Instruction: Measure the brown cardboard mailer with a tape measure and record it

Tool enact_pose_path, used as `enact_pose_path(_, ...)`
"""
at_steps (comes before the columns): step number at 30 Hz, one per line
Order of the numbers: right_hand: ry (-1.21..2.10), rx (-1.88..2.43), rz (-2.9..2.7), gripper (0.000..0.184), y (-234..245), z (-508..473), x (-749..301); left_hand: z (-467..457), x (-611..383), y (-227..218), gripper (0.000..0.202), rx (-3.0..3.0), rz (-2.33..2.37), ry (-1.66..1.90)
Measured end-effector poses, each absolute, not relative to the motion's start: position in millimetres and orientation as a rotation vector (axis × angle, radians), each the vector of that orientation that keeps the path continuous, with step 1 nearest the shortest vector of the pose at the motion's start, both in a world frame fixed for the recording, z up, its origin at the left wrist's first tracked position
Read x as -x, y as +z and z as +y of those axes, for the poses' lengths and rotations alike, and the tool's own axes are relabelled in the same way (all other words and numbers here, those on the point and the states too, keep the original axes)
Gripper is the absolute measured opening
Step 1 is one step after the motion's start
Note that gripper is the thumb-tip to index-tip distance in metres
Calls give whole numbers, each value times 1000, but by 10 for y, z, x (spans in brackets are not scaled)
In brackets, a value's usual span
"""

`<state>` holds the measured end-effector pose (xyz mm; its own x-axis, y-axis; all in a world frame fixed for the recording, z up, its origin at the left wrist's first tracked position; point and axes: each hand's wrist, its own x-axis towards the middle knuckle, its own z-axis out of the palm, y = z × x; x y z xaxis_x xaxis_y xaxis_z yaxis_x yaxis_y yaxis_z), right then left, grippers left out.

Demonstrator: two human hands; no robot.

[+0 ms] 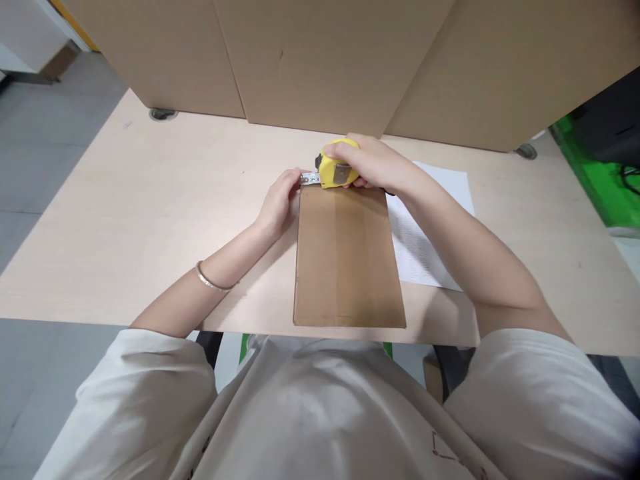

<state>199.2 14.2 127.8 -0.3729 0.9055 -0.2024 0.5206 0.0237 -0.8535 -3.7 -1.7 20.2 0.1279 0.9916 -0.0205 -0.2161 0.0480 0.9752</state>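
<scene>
A brown cardboard box [350, 260] lies on the light wooden table in front of me, a strip of tape down its middle. At its far edge my right hand [363, 163] grips a yellow tape measure [329, 175]. A short length of metal blade [311, 178] sticks out to the left along that edge. My left hand [281, 200] pinches the blade's end at the box's far left corner, its fingers partly hidden. Beneath my right forearm, a printed sheet of paper [425, 247] lies to the right of the box.
Tall cardboard panels [330, 60] stand along the back of the table [125, 247]. Cable holes [163, 115] show near the rear edge. A green surface [595, 173] and dark equipment [607, 117] are at the far right.
</scene>
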Motion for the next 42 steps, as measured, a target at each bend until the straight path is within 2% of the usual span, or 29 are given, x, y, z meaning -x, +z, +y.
enact_pose_path(3, 1172, 1489, -1881, 57, 1299, 115, -1923, 32, 39, 209, 25, -1107, 961, 1176)
enact_pose_path(7, 1157, 1487, -1877, 48, 1347, 71, -1979, 34, 77, 176, 26, -1161, 913, 1194)
enact_pose_path(12, 1126, 1634, -1810, 46, 1433, -21, -2586, 32, 99, 163, 22, -1150, 952, 1181)
enact_pose_path(19, 1328, 1637, -1710, 44, 1162, -39, -3506, 16, 75, 216, 21, -1123, 938, 1180)
enact_pose_path(27, 1366, 1605, -1654, 39, 1061, 96, -3184, 6, 74, 251, 28, -1082, 928, 1152)
enact_pose_path(35, 1265, 1580, -1726, 44, 1065, 10, -3219, 11, 76, 325, 17, -1073, 975, 1120)
enact_pose_path(42, 1109, 1427, -1807, 38, 1194, -91, -2977, -42, 127, 431, 46, -1187, 1062, 1182)
